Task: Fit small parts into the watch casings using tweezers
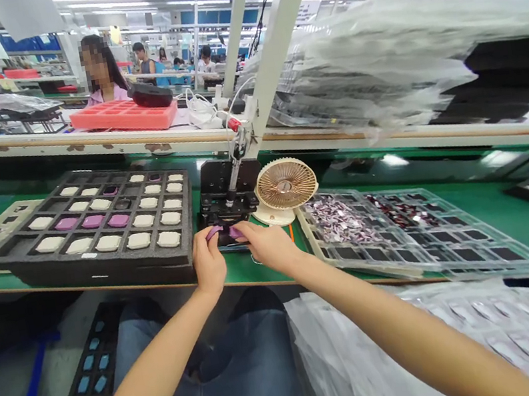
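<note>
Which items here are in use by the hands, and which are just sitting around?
In use:
left hand
right hand
purple part, pinched by both hands
black press fixture

Lying about:
foam tray of white and purple parts
small fan
clear plastic tray
red tray

Purple piece, black foam tray, green bench.

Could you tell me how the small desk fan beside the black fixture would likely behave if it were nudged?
The desk fan looks like light plastic, so it would probably slide easily on the smooth green bench. Its wide round head sits tilted on a small base, so it seems apt to tip.
</note>
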`<move>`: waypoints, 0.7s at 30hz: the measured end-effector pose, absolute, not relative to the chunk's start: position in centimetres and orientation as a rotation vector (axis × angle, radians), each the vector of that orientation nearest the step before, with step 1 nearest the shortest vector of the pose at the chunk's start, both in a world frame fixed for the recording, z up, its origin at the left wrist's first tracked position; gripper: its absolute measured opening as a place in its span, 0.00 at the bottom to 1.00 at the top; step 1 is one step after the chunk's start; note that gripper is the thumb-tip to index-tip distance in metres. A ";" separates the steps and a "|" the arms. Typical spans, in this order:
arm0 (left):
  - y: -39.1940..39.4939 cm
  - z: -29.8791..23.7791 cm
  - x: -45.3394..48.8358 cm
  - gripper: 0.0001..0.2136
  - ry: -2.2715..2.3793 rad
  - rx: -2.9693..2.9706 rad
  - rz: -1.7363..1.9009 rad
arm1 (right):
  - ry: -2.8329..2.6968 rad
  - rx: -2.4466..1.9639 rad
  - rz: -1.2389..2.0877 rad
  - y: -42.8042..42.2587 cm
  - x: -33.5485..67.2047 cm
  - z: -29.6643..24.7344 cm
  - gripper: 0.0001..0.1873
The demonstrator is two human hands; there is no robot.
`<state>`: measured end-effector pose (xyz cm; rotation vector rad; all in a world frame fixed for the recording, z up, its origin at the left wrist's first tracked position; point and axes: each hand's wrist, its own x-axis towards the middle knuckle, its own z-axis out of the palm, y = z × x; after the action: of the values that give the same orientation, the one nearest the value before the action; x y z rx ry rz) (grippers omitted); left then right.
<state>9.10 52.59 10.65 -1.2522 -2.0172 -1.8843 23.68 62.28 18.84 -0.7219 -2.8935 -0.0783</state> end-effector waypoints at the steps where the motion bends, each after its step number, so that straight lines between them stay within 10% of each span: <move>1: 53.1 10.8 8.7 0.11 -2.031 -1.319 -1.834 | -2.880 -0.739 -0.086 62.0 24.7 19.3 0.26; 13: 54.5 11.5 8.1 0.25 -2.201 -1.846 -1.164 | -2.649 -0.837 0.223 59.3 28.9 21.9 0.23; 21: 54.3 11.2 8.5 0.22 -2.294 -1.903 -0.991 | -2.574 -0.560 0.352 56.6 12.1 27.4 0.14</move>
<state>8.46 54.31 11.20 -1.9032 -2.2940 -0.9915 12.10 56.62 27.40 -0.5596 -2.5739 0.3519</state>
